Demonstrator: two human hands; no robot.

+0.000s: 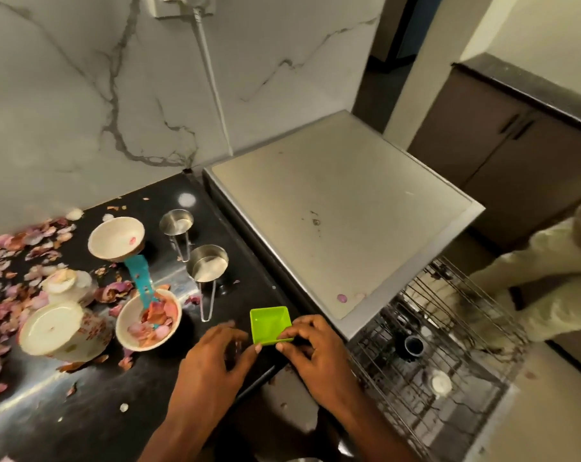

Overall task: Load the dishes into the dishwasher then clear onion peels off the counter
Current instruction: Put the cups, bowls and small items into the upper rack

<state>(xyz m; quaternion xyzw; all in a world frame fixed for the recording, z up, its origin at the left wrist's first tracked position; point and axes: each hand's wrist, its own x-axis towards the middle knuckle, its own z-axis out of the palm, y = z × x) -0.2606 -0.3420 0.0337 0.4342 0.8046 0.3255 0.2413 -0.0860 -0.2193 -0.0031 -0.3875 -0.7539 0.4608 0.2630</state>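
Both hands meet at the front right corner of the black worktop (169, 388), on a small square green container (271, 325) that sits at that corner beside the dishwasher. The right hand (315, 355) pinches the container's near right edge between thumb and fingers, while the left hand (212, 358) has its fingers curled against the near left edge, a fingertip touching the rim. The dishwasher's steel top (342, 208) runs level with the worktop's right edge, and its wire rack (449, 355) is pulled out below and to the right, with a dark cup (412, 345) and a small white piece standing in it. Near the worktop's middle stand two steel measuring cups (207, 263) with wire handles, one behind the other. To their left, a cream bowl (117, 238) tilts against a teal spatula (142, 281), whose head dips into a second bowl (149, 321) holding onion peels (25, 258). More peels are strewn thickly along the worktop's left edge and back left corner, around a floral bowl (62, 331) lying on its side. A second person's pale sleeve (549, 285) reaches in beyond the rack.
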